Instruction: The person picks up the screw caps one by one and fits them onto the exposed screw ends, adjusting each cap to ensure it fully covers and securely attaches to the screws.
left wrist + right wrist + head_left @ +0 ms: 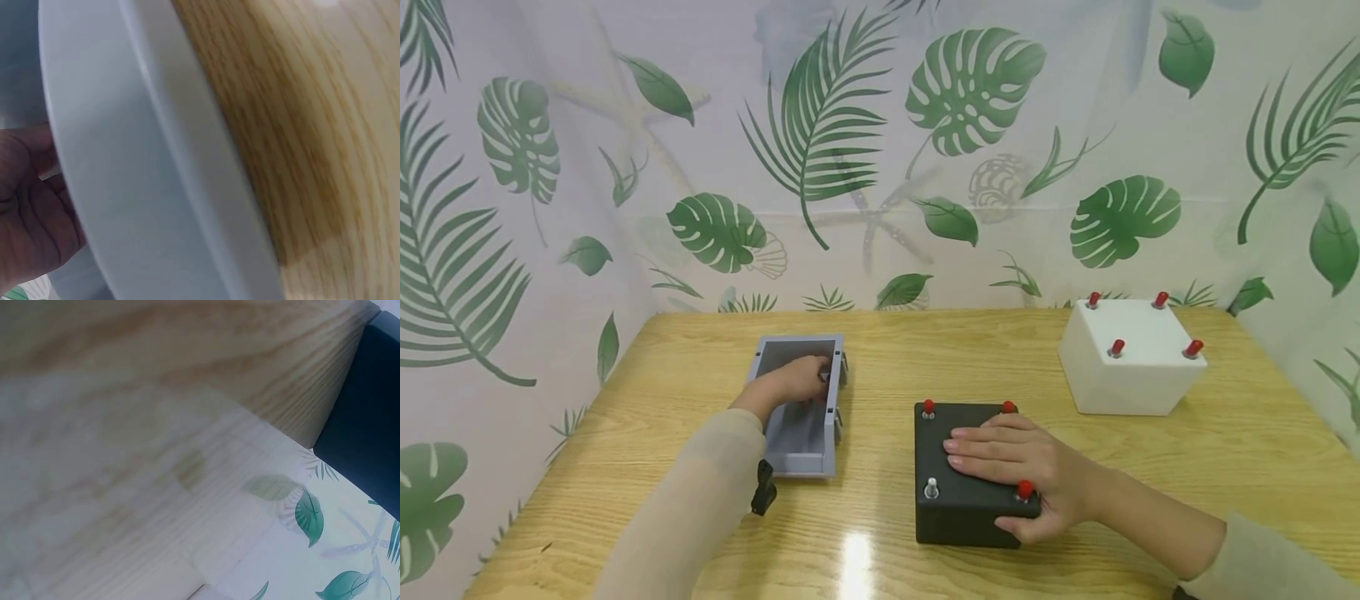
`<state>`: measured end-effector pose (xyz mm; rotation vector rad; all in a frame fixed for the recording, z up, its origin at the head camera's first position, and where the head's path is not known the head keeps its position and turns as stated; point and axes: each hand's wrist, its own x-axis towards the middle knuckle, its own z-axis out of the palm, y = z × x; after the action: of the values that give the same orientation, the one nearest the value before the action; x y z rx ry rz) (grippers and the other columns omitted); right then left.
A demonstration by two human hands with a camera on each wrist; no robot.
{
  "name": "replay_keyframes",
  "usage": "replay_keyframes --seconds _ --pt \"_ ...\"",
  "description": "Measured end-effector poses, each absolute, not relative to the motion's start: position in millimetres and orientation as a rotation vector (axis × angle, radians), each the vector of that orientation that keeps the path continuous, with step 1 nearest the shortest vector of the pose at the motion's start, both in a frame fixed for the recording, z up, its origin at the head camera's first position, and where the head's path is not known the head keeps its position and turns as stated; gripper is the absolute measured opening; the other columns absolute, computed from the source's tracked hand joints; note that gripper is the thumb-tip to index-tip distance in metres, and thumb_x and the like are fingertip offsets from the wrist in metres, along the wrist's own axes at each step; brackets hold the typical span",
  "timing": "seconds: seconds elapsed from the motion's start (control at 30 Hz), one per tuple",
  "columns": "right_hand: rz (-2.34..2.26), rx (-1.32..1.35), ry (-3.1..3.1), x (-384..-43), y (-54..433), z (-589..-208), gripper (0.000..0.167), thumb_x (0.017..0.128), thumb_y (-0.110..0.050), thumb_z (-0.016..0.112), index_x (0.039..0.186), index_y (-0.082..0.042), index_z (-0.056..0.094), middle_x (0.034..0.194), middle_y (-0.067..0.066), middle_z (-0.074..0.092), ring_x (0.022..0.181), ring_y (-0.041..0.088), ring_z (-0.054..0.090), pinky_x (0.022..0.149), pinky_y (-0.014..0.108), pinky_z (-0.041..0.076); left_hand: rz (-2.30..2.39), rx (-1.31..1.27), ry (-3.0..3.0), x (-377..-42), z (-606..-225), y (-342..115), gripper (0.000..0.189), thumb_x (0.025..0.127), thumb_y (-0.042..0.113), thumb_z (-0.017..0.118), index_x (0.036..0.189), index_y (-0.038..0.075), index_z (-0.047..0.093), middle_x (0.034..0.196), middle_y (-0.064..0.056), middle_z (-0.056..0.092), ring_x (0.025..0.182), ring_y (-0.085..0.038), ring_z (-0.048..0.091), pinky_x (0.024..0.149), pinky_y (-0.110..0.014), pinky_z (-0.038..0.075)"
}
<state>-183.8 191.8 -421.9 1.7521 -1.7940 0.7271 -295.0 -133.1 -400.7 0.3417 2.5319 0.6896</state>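
Observation:
My left hand (805, 379) reaches down into a grey plastic bin (795, 465) on the left side of the table. Its fingertips are hidden inside; the left wrist view shows part of the palm (34, 219) behind the bin's wall (125, 156), and I cannot tell whether it holds anything. My right hand (1037, 462) rests on a black box (966, 529), its fingers straight and flat across the top, the thumb low at the near right corner. Red caps (928, 407) cover three of the box's corner posts. The near left post (932, 488) shows bare metal.
A white box (1138, 383) with red-capped posts stands at the back right. All of it sits on a wood-grain table (887, 367), with a leaf-print cloth (865, 167) hanging behind and at the sides. Dark clips (841, 367) jut from the bin's right side.

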Motion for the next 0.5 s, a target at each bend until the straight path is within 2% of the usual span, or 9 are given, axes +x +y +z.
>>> replay_keyframes --seconds 0.17,0.33,0.5 --pt "0.713 1.748 -1.799 -182.9 192.6 -423.5 0.056 0.087 -0.041 0.054 0.121 0.004 0.061 0.129 0.014 0.059 0.117 0.029 0.056 0.107 0.034 0.033 0.687 0.34 2.538 -296.1 -403.2 -133.0 0.046 0.091 0.003 0.047 0.135 -0.009 0.041 0.097 -0.015 0.066 0.079 -0.02 0.064 0.067 -0.031 0.054" --pt "0.705 1.751 -1.787 -183.2 191.0 -423.9 0.056 0.088 -0.041 0.054 0.121 0.004 0.061 0.128 0.014 0.059 0.117 0.029 0.056 0.107 0.035 0.034 0.668 0.335 2.586 -297.8 -409.5 -133.0 0.038 0.092 0.004 0.05 0.128 -0.01 0.046 0.101 -0.018 0.064 0.079 -0.022 0.065 0.071 -0.032 0.053" --pt "0.705 1.75 -1.783 -183.3 190.0 -425.1 0.056 0.088 -0.041 0.053 0.12 0.004 0.061 0.13 0.012 0.058 0.121 0.027 0.054 0.108 0.034 0.033 0.654 0.313 2.614 -297.1 -413.1 -131.4 0.044 0.086 -0.001 0.057 0.128 -0.009 0.046 0.102 -0.019 0.063 0.076 -0.021 0.062 0.074 -0.032 0.052"
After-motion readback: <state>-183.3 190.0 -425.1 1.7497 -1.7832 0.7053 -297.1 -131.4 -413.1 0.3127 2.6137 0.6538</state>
